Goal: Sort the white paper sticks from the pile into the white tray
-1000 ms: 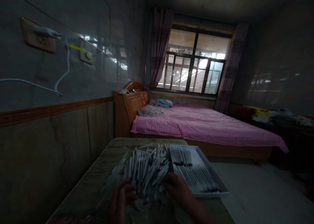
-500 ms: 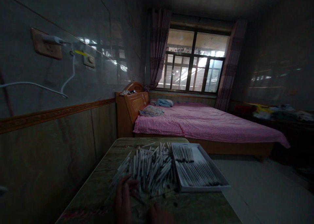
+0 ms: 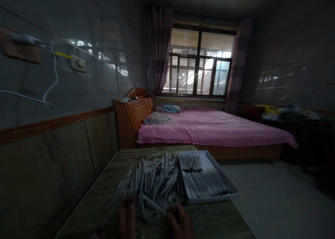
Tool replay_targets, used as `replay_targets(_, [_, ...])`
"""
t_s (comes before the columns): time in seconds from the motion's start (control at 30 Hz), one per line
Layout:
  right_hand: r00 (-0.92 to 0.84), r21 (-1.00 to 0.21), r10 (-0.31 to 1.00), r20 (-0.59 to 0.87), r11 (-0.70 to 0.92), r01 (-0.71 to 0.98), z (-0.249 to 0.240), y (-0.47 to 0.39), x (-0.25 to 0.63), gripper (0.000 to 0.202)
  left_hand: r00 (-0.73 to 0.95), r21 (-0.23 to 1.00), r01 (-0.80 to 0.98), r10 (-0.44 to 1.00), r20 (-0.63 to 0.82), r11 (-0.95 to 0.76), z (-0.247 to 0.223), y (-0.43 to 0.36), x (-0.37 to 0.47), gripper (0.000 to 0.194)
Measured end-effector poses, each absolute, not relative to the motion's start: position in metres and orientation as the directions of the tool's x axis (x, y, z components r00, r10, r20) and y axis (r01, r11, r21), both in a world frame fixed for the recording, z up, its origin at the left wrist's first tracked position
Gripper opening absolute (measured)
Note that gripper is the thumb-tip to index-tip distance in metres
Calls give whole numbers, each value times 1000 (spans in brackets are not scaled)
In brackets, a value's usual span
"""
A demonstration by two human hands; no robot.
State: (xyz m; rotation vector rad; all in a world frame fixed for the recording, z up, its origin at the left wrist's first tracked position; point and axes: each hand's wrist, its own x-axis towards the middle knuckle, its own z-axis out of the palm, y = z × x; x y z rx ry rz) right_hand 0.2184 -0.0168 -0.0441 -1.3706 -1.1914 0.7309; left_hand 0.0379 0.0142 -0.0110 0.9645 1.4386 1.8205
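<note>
My right hand is closed at the table's near side, its fingertips pinching the end of a white pen-like stick that slants up and left. My left hand is just left of it, fingers drawn together near a dark spot; what is in them is too dim to make out. Beyond both hands lies a loose heap of white pen-like sticks. To its right, a shallow white box holds similar sticks with dark ends, laid side by side in two rows.
The stone-patterned table stands near a tiled wall on the left. Behind it is a bed with a pink checked cover. A white cable hangs from a socket on the wall.
My right hand has risen and moved right, with a white stick now showing at its fingertips. The left hand has drawn back slightly and curled. The whole view has shifted a little.
</note>
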Motion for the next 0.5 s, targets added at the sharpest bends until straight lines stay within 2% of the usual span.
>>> replay_targets(0.07, [279, -974, 944, 176, 127, 187, -41, -14, 220, 20, -438, 986, -93, 895, 81, -135, -11, 9, 43, 43])
replay_targets(0.17, [233, -972, 951, 203, 167, 166, -42, -13, 221, 16, -185, 988, -152, 981, -61, 32, -7, 3, 50, 44])
replay_targets(0.27, [188, -957, 947, 262, 230, 175, -43, -15, 218, 13, -26, 988, -131, 996, -87, 83, -4, 1, 54, 39])
replay_targets(0.33, [147, -951, 951, 272, 242, 193, -43, -17, 215, 11, -18, 991, -118, 997, -72, 69, -3, 2, 53, 37])
replay_targets(0.5, [156, -953, 960, 234, 195, 230, -37, -19, 212, 13, -176, 988, -140, 980, -87, 63, 2, 6, 45, 34])
